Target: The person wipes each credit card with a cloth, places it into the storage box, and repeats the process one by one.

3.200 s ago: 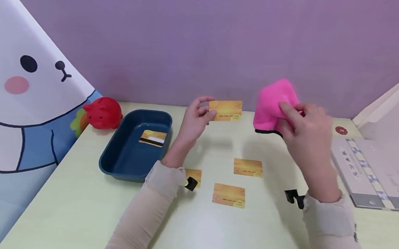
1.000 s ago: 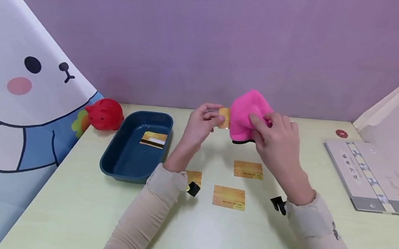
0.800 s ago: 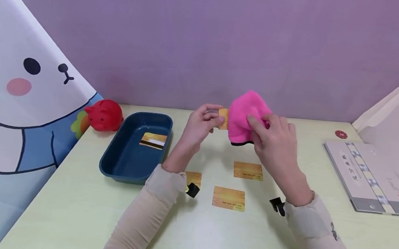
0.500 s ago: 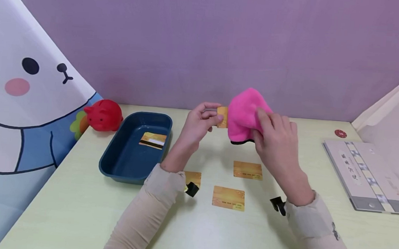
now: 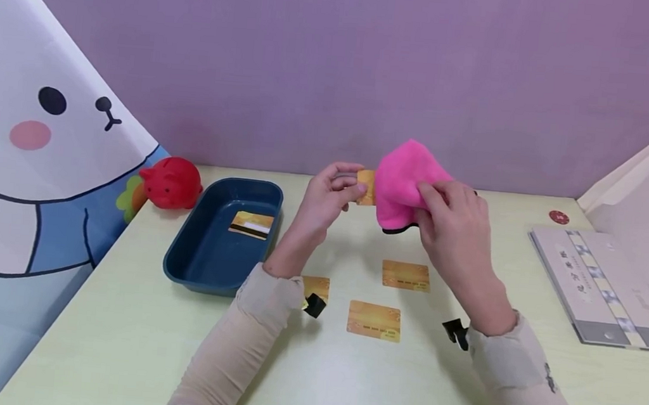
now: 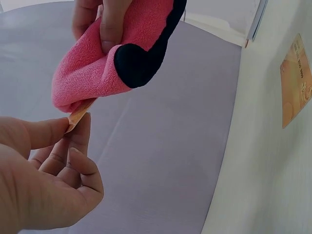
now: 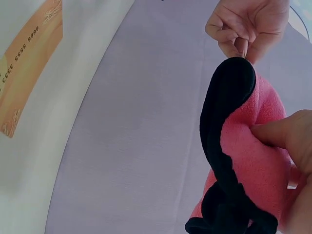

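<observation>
The left hand (image 5: 325,199) pinches a gold card (image 5: 365,188), the right hand (image 5: 459,235) a pink cloth (image 5: 401,186) overlapping it, near the table's far edge (image 5: 522,200). Gentle pressure should prevent bending.

pig (image 5: 170,183) left of tray (image 5: 206,253) | card (image 5: 251,224) in tray | cloth (image 5: 405,183) right of tray

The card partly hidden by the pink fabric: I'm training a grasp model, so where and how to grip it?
I'd pinch the card at its exposed end, from the left, thumb and fingers on opposite faces: it's thin, the pink fabric hides the rest, and the left hand pinches it there.
</observation>
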{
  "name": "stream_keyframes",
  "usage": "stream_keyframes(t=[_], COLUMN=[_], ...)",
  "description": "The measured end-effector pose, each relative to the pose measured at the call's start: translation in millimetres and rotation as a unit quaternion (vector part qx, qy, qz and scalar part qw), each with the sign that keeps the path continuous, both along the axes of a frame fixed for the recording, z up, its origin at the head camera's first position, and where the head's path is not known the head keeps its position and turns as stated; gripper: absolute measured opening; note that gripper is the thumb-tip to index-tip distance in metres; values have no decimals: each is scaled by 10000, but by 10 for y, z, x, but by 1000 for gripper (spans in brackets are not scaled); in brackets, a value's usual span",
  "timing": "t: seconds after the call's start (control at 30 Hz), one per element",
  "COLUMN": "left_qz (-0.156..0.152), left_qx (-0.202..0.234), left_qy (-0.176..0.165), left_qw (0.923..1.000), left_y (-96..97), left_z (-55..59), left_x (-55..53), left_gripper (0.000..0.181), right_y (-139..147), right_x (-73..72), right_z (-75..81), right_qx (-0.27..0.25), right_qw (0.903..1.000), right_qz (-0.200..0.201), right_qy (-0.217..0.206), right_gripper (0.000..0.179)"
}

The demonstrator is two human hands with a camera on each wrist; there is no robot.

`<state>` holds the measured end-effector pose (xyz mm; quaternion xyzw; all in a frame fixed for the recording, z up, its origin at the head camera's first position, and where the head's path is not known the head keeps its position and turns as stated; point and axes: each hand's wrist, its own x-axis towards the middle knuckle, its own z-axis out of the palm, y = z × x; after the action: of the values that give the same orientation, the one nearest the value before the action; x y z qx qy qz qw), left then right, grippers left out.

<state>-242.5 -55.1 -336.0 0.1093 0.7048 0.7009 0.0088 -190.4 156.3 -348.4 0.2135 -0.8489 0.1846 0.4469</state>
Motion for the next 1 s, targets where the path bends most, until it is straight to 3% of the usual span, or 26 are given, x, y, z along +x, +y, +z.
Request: stream_keyframes(t=[0.5, 1.0], left_qz=[36, 126], left_qx=[-260, -264], left_qy=[312, 329], left_qw=[9992, 9990], left_y=[31, -46], left_z=[7, 41], left_x=[34, -5], left_gripper=[28, 29], right_y=[-2, 98], right_x=[-3, -38], right_z=[-2, 8], right_qx=[279, 181], right_qw=[9994, 9989], right_qz=[-205, -427], right_qy=[80, -12], right_gripper=[28, 27])
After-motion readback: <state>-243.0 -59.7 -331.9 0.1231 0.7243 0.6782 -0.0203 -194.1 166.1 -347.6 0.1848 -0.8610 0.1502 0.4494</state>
